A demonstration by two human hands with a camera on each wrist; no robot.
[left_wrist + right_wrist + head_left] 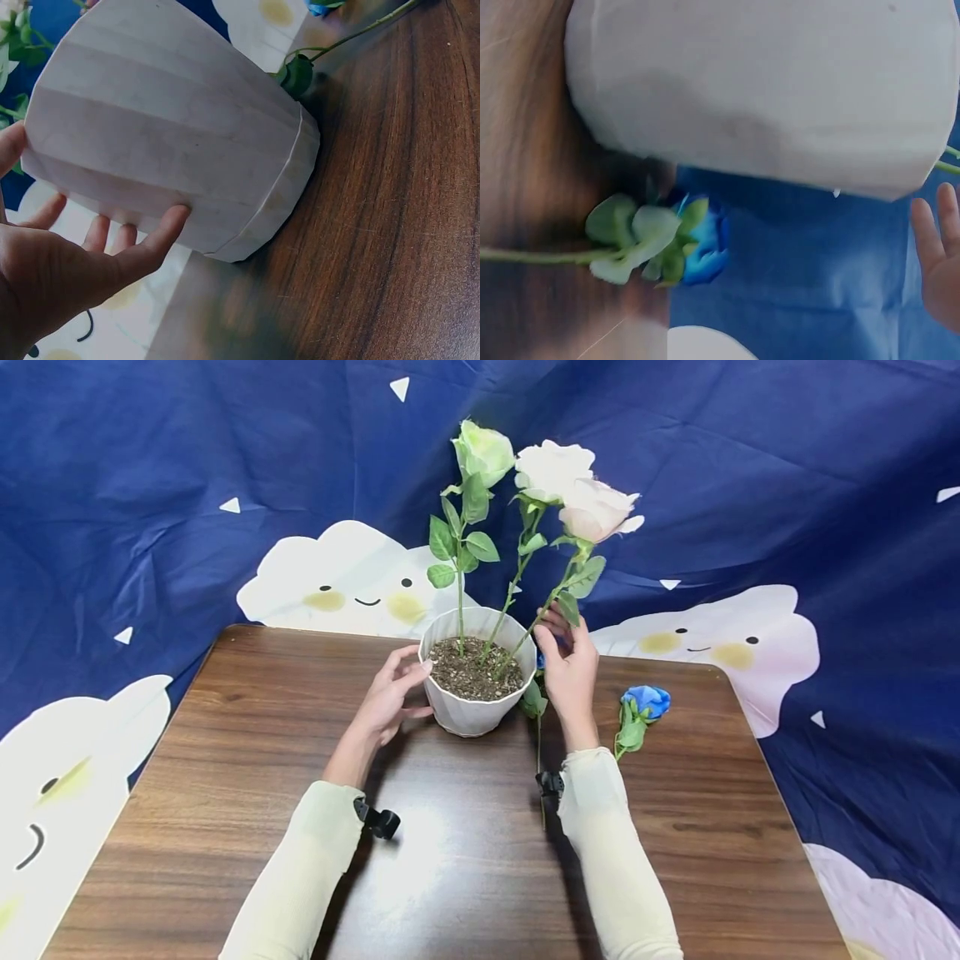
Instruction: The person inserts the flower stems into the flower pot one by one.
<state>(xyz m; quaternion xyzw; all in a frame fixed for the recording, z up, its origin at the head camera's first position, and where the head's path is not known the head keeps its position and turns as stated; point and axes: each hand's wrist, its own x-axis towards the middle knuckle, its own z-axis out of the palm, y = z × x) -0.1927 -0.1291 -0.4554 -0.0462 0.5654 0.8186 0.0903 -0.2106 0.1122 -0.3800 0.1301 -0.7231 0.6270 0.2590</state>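
Note:
A white faceted flower pot [468, 714] filled with soil [472, 672] stands upright near the table's back edge. Three artificial roses rise from it: a pale green rose [483, 453], a white rose [553, 470] and a pale pink rose [597, 510] leaning right. With fingers spread, my left hand [386, 697] touches the pot's left side; in the left wrist view its fingertips [176, 214] lie against the wall. My right hand [572, 668] is beside the pot's right rim, close to the pink rose's stem, fingers loosely bent. In the right wrist view its fingers [928, 232] appear apart from the pot.
One blue rose [705, 247] lies on the table just right of the pot, under my right hand. Another blue rose [645, 702] lies farther right, partly behind my right forearm. The brown wooden table [225, 793] ends at a blue cloud-print cloth [300, 443].

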